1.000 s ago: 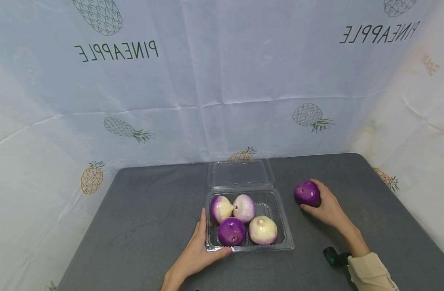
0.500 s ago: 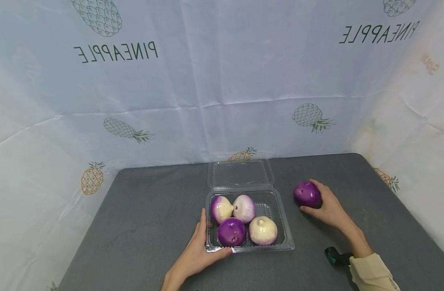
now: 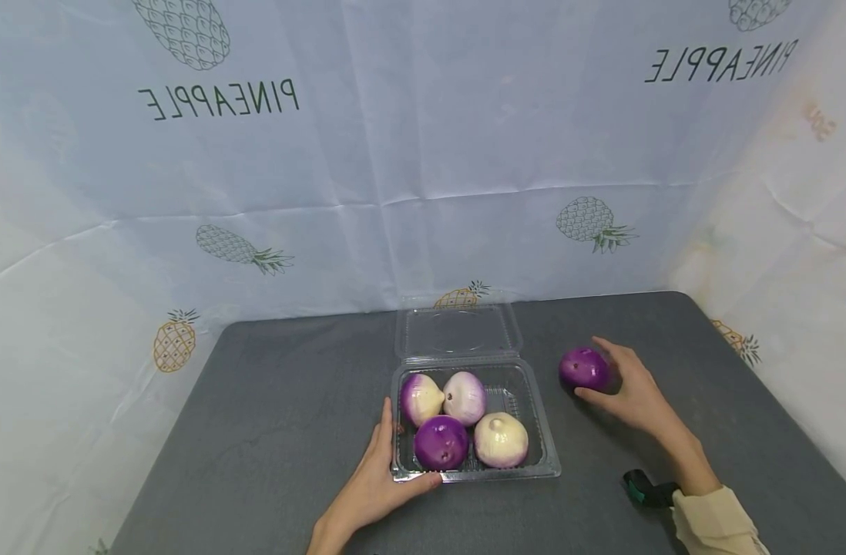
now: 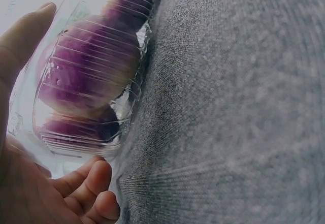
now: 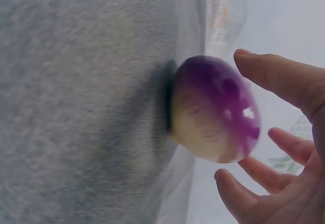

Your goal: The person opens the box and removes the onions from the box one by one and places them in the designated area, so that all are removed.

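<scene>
Wide and loosely curved, the right-hand grip [image 3: 627,389] stands around one side of a purple onion [image 3: 581,368] at the right of the frame; the right wrist view shows a thin gap between its thumb and the onion, while contact at the other fingertips cannot be told. That onion sits on the grey worktop [image 3: 277,401], its cream underside visible from the wrist.

Just left and below centre, the left-hand grip [image 3: 367,478] is spread wide at a corner of a clear plastic box [image 3: 549,455], fingers along its left wall and thumb at the front edge. Four onions lie inside: a half-purple onion [image 3: 416,397] and a pale lilac onion [image 3: 466,397] behind, a deep purple onion [image 3: 441,443] and a cream onion [image 3: 501,441] in front. The hinged lid [image 3: 458,331] lies back, away from the hands.

Across the top of the frame, a pale cloth [image 3: 458,116] carries the word "PINEAPPLE" twice in dark green capitals, upper left and upper right, both mirror-reversed. Pineapple drawings, outlined in green or orange, dot the cloth. A faint orange mark [image 3: 820,122] at upper right is too blurred to read.
</scene>
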The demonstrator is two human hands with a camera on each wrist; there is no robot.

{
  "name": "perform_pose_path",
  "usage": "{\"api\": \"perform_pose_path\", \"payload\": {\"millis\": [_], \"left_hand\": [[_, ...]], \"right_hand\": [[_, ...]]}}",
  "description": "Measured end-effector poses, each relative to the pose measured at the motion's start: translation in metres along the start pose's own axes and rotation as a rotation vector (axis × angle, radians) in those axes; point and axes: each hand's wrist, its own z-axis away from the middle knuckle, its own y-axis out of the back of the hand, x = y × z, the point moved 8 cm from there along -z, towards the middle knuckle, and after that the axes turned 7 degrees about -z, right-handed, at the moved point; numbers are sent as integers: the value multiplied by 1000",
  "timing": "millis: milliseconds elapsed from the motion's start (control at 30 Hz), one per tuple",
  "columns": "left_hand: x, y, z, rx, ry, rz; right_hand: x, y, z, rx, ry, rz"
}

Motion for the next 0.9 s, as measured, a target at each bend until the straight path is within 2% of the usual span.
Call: {"api": "perform_pose_path", "payload": {"millis": [233, 400, 667, 900], "left_hand": [[1, 1, 1, 1, 7, 5], [3, 3, 1, 4, -10, -15], [0, 1, 0, -10, 3, 15], [1, 1, 0, -6, -8, 10]], "right_hand": [[-18, 8, -1, 65, 82, 45], [-35, 10, 0, 96, 134, 22], [-65, 8, 2, 92, 209, -65], [-83, -8, 2, 61, 259, -99]]}}
